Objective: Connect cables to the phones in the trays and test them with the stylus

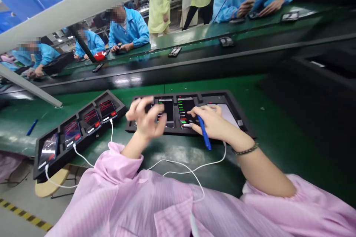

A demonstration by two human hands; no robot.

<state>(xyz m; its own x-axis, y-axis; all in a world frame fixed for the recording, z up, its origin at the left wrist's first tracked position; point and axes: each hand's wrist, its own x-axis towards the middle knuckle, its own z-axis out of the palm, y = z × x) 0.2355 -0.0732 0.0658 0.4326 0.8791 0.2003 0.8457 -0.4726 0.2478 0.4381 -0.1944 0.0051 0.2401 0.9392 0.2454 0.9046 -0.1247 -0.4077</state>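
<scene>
My left hand (148,120), slightly blurred, hovers with fingers spread over the left part of a black tray (215,97). It partly hides the phones there. My right hand (213,122) holds a blue pen (205,135) pointing down toward me. Its index finger reaches the screen of a phone (181,109) showing green, white and red text lines; whether it touches is unclear. Left of that lies another dark-screened phone (169,113) with similar text. A phone with a pale screen (226,114) sits in the right compartment, partly behind my right hand.
A second black tray (118,103) at left holds several phones with red text, some with white cables (112,131). Another blue pen (32,127) lies farther left. Beyond, phones such as one (175,51) lie along the line, with co-workers in blue (132,26) opposite. A pale bar (83,5) crosses above.
</scene>
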